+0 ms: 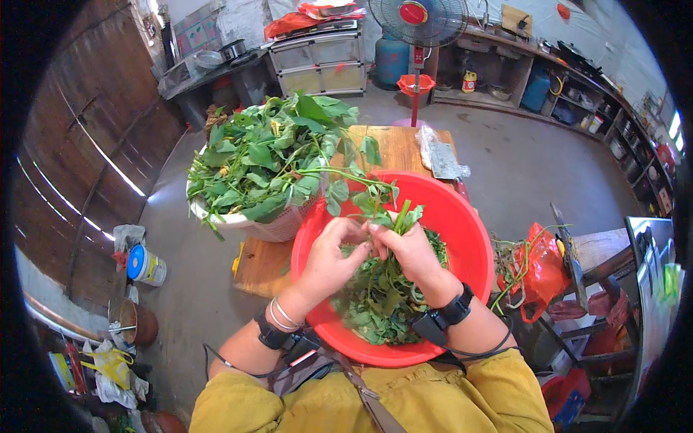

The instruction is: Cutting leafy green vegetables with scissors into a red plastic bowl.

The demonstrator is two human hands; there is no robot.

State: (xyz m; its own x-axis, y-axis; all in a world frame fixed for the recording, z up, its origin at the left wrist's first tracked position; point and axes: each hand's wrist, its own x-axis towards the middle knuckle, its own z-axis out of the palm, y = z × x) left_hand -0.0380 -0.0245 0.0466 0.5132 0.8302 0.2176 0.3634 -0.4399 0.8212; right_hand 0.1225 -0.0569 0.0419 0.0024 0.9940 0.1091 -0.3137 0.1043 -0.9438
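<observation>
Above a red plastic basin (473, 289), both of my hands come together at the fingertips. My right hand (415, 252) is closed round a bunch of leafy green stems (402, 216), whose leaves hang down into the basin. My left hand (338, 249) has its fingers pinched against the right one, on a leafy vine stem whose end is hidden by the fingers. Picked greens (375, 317) lie in the bottom of the basin. Beyond it to the left, a white plastic basket (285, 229) is heaped with leafy vines (263, 159), some trailing over its rim toward my hands.
A low wooden table (263, 270) stands under the basket, with a clear plastic bag (439, 153) on it. At right are a red plastic bag (543, 267) and a wooden chair (577, 252). A standing fan (419, 22) rises behind; a white bucket (149, 265) sits left.
</observation>
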